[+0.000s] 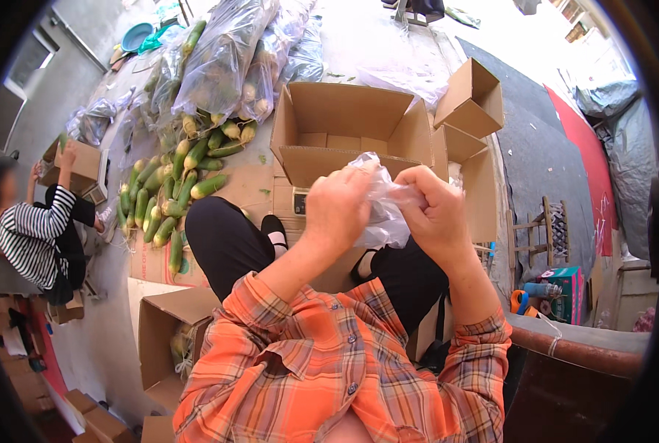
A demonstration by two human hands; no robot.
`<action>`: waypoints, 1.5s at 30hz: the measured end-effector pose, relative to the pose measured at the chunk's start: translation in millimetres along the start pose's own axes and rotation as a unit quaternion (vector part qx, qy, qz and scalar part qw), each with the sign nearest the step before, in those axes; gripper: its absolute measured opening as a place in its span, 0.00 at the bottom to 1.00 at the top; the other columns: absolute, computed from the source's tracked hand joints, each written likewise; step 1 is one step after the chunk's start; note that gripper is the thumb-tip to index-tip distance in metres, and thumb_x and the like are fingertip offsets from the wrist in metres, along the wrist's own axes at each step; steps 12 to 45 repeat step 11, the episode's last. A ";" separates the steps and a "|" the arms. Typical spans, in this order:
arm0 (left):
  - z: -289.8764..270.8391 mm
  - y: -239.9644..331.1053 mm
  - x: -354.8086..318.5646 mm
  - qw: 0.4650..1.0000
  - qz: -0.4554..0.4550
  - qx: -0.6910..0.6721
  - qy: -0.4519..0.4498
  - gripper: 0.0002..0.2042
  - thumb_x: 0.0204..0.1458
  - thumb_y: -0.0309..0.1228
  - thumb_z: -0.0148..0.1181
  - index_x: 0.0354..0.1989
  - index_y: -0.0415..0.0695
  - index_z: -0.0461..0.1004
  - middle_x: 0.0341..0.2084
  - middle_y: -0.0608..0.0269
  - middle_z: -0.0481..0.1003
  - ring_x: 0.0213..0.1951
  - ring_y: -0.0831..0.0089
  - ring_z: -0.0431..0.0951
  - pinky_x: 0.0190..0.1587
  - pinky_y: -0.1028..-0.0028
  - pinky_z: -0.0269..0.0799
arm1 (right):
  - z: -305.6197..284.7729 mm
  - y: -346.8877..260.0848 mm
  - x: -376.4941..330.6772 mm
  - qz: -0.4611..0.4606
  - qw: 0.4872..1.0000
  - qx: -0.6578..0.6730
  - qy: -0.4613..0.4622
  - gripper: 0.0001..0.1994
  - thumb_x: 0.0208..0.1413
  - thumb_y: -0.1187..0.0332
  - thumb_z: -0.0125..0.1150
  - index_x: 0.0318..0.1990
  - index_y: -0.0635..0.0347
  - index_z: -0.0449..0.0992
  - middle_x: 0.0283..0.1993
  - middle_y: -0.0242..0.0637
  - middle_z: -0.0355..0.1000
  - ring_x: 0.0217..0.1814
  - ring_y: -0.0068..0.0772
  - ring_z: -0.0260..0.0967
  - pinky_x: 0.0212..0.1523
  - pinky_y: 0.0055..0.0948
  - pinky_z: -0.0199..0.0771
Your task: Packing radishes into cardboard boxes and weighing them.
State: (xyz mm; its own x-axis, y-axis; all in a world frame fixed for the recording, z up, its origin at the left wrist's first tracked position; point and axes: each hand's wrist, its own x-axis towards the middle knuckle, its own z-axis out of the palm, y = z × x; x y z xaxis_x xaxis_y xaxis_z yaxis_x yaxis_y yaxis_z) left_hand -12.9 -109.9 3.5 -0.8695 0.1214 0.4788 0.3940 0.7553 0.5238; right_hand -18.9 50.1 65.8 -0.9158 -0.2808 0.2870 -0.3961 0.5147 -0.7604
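Between my two hands a crumpled, translucent white plastic bag [383, 212] hangs in front of my knees. My left hand [339, 201] is closed on the bag's left side, its fingers partly hidden behind the plastic. My right hand [434, 210] pinches the other side between thumb and fingers. Just beyond them stands an open cardboard box [344, 111], its near wall close to my left fingers; no contents show in the part I see. A small dark device with a display [299, 201] sits by the box's near left corner.
Green-and-white radishes [168, 184] lie piled on flattened cardboard to the left, beside filled plastic bags [222, 63]. Another person [38, 221] in a striped top sits far left with a box. More open boxes [471, 97] stand right, another [171, 332] by my left side. A wooden stool [540, 232] is further right.
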 end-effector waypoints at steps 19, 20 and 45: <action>-100.7 -85.6 25.8 0.953 -0.055 0.191 0.228 0.12 0.50 0.26 0.50 0.44 0.45 0.71 0.33 0.52 0.75 0.36 0.57 0.76 0.37 0.64 0.70 | -82.9 99.1 24.5 0.144 0.928 -0.313 0.143 0.11 0.53 0.69 0.45 0.43 0.56 0.70 0.38 0.51 0.72 0.42 0.53 0.69 0.41 0.41 0.67; -100.7 -85.6 25.8 0.953 -0.055 0.191 0.228 0.12 0.50 0.26 0.50 0.44 0.45 0.71 0.33 0.52 0.75 0.36 0.57 0.76 0.37 0.64 0.70 | -82.9 99.1 24.5 0.144 0.928 -0.313 0.143 0.11 0.53 0.69 0.45 0.43 0.56 0.70 0.38 0.51 0.72 0.42 0.53 0.69 0.41 0.41 0.67; -100.7 -85.6 25.8 0.953 -0.055 0.191 0.228 0.12 0.50 0.26 0.50 0.44 0.45 0.71 0.33 0.52 0.75 0.36 0.57 0.76 0.37 0.64 0.70 | -82.9 99.1 24.5 0.144 0.928 -0.313 0.143 0.11 0.53 0.69 0.45 0.43 0.56 0.70 0.38 0.51 0.72 0.42 0.53 0.69 0.41 0.41 0.67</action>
